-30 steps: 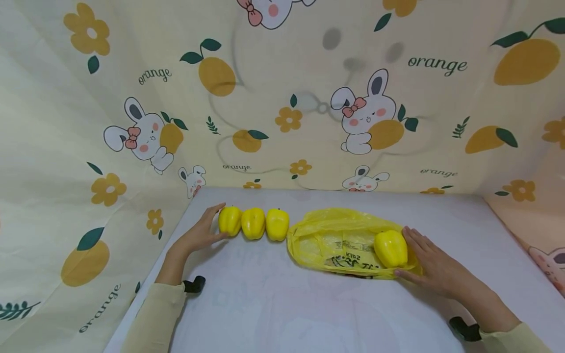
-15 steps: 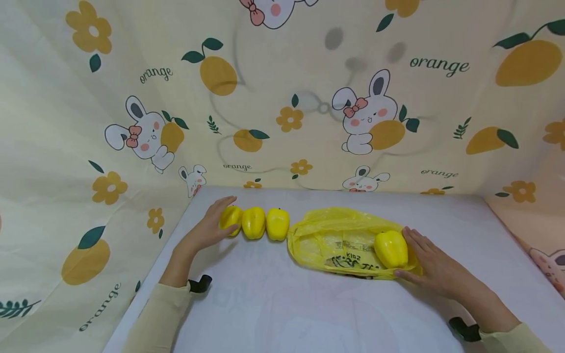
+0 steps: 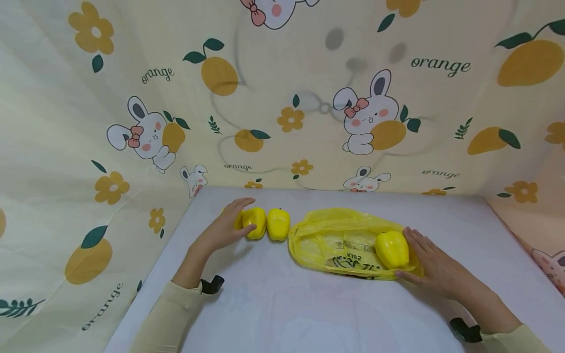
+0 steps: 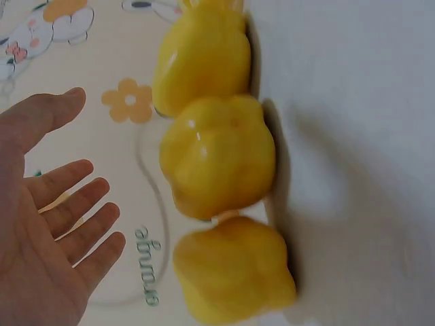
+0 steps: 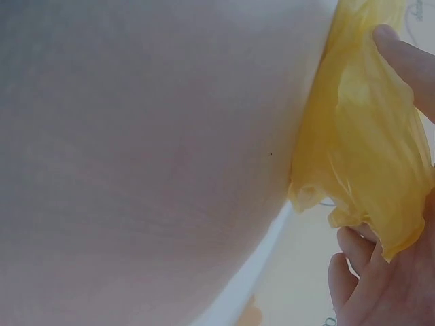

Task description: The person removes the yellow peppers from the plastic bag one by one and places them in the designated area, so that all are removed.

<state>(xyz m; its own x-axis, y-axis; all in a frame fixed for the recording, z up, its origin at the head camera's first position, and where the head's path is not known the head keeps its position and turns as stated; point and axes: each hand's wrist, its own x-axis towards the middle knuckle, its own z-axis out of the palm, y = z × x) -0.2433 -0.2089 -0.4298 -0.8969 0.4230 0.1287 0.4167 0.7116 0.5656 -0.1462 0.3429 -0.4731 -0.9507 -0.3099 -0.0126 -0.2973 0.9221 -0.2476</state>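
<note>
Three yellow bell peppers stand in a row on the table: the left one (image 4: 234, 272), the middle one (image 3: 257, 221) and the right one (image 3: 279, 224). My left hand (image 3: 222, 231) spreads its thumb and fingers in front of the left and middle peppers, partly hiding them in the head view. In the left wrist view the fingers look relaxed, with a gap to the peppers. A fourth bell pepper (image 3: 392, 250) lies inside the right end of a yellow plastic bag (image 3: 309, 245). Against that end rests my right hand (image 3: 437, 269), thumb at the front, fingers straight behind.
The white table (image 3: 309, 314) runs back to a patterned cloth (image 3: 273, 98) with rabbits and oranges, which also hangs at both sides. Black wrist mounts (image 3: 213, 285) sit beside both cuffs. The bag's mouth gapes toward me, showing printed lettering inside.
My left hand has slid right, from beside the left pepper to in front of the left and middle ones. The peppers, the bag and my right hand stay in place.
</note>
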